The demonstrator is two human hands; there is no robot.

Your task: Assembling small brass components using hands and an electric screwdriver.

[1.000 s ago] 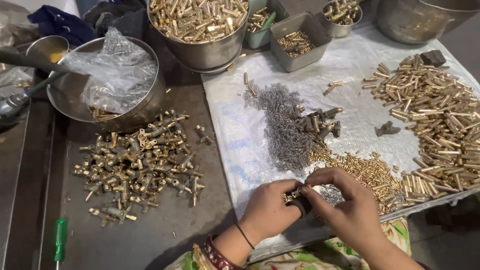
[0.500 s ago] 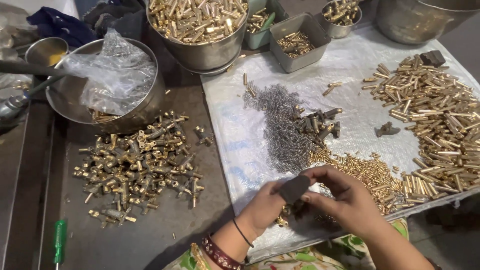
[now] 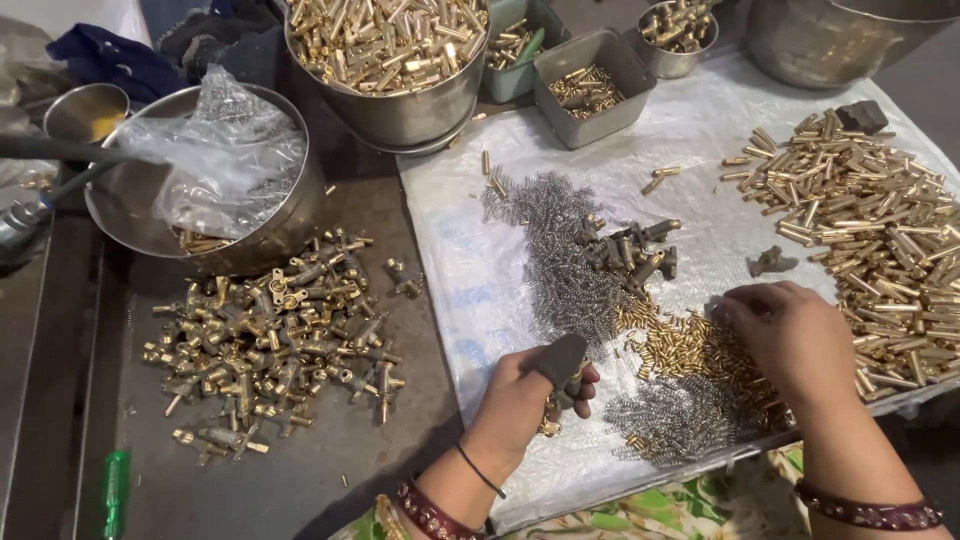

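Brass fitting [image 3: 553, 420] sits pinched in the left hand [image 3: 530, 400] near the white sheet's [image 3: 460, 290] front edge; right hand [image 3: 790, 340] rests curled on small brass pieces [image 3: 690, 350], grip unclear. Finished fittings [image 3: 270, 340] pile left; many tubes [image 3: 880, 220] remain.

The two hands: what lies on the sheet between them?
In the head view, between the left hand and the right hand lie small brass pins and, nearer the table edge, a patch of fine wire springs.

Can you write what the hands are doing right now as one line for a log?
left hand: holds small brass part, thumb in dark cover | right hand: fingers down on small brass pieces | springs: piled on white sheet
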